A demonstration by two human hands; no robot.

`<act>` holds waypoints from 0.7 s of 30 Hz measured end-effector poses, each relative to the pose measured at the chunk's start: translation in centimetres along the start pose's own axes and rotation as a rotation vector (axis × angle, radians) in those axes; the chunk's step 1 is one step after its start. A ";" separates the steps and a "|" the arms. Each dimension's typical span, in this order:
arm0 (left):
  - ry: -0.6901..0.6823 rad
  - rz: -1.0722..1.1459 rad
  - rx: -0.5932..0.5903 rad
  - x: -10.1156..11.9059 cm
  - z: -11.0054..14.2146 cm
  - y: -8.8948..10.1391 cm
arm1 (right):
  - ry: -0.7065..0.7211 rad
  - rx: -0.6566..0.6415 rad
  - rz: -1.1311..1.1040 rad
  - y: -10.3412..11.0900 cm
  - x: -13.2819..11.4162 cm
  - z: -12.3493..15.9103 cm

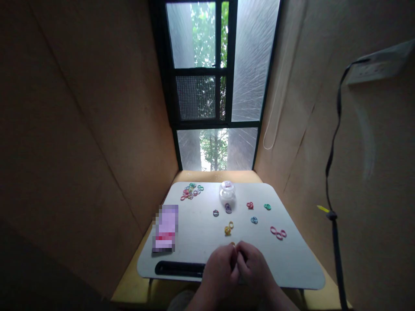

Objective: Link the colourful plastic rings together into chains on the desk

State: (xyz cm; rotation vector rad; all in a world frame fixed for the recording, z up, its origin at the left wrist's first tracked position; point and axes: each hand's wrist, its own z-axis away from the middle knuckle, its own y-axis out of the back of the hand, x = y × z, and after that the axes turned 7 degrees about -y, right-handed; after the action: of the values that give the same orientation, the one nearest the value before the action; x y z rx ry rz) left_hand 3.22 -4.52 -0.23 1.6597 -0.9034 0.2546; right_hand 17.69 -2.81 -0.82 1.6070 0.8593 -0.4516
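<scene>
My left hand (221, 267) and my right hand (253, 264) meet at the near edge of a small white lap table (194, 233), fingers curled together in a pinch. A tiny yellow ring (232, 244) peeks out just above the fingertips; whether it is held I cannot tell. Just beyond lie yellow rings (228, 229). Further out are small coloured rings: purple (228, 208), blue (254, 220), red (250, 205), green (267, 207) and pink (278, 233). A mixed pile of rings (191, 191) sits at the far left.
A small clear round jar (227, 192) stands at the table's far middle. A blurred purple card (166, 228) lies at the left, a dark slot (180, 268) along the near edge. Brown walls close in on both sides; a window is ahead, a black cable (333, 142) hangs right.
</scene>
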 end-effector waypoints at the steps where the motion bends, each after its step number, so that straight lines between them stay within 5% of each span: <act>1: 0.008 0.005 -0.008 0.0 -0.2 0.1 | 0.000 -0.002 0.003 0.0 0.0 -0.2; 21: 0.027 0.086 -0.068 -0.5 -1.2 0.5 | -0.052 -0.086 -0.040 0.3 0.2 -1.5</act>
State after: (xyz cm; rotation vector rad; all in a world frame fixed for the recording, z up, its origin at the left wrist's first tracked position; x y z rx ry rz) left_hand 2.87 -3.22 0.21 1.5529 -0.9541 0.3012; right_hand 17.82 -1.34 -0.45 1.4954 0.8617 -0.4759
